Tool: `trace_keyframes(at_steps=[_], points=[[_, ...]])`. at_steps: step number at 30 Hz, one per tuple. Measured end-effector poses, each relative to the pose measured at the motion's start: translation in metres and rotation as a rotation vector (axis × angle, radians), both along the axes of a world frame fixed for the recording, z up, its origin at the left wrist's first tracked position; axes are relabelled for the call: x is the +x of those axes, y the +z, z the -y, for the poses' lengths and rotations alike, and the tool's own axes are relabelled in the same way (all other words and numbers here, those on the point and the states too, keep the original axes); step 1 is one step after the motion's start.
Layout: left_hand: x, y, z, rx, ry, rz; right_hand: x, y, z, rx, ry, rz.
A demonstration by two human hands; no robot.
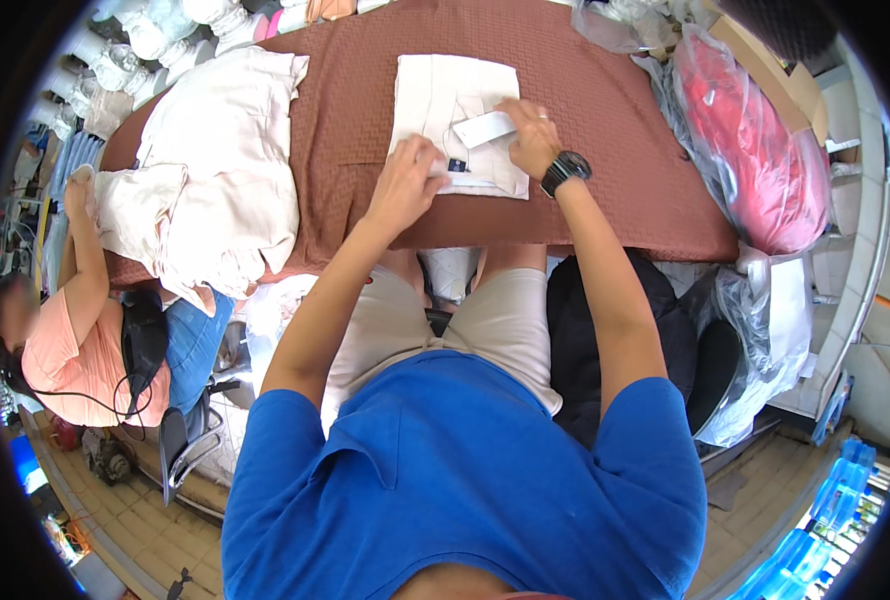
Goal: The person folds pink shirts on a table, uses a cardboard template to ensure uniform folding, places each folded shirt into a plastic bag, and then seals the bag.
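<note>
Lap: we sit in a blue shirt and pale shorts at the near edge of the table, a black bag by our right knee.
Left hand: fingers curled and pressed together on the near edge of the folded cream garment.
Right hand: wearing a black watch, fingers pinched on a white paper tag lying on the garment.
Garment: flat on the brown cloth covering the table, already folded into a neat rectangle.
Progress: we judge the folding done and the tagging under way.
Far left: a heap of cream garments, unfolded, a co-worker's hand on it.
Far right: a red item in clear plastic.
</note>
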State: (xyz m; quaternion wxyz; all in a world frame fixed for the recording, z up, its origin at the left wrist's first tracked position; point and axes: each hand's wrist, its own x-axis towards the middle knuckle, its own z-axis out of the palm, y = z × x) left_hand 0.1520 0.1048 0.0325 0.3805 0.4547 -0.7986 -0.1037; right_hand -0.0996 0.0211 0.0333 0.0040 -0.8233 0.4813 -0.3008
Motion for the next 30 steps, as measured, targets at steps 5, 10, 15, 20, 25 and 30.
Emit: trace_keyframes(at_steps=[5,10,15,20,25,30], points=[[0.015,-0.014,-0.002,0.058,-0.048,0.015,-0.012,0.009,0.026,0.079,0.156,-0.269],[0.024,-0.027,-0.004,0.007,-0.078,-0.094,-0.017,0.061,0.056,0.214,0.325,-0.015],[0.025,-0.032,-0.009,-0.048,0.017,-0.022,0.031,0.079,0.093,0.628,0.300,0.339],[0.021,-0.031,-0.007,0.016,-0.015,-0.114,0.047,0.018,0.092,0.364,0.004,0.249],[0.036,-0.026,-0.013,0.069,0.023,-0.218,0.034,-0.012,0.005,-0.045,-0.179,0.128],[0.045,-0.021,0.002,0.279,0.406,-0.288,-0.004,-0.025,-0.060,0.202,-0.379,0.418]])
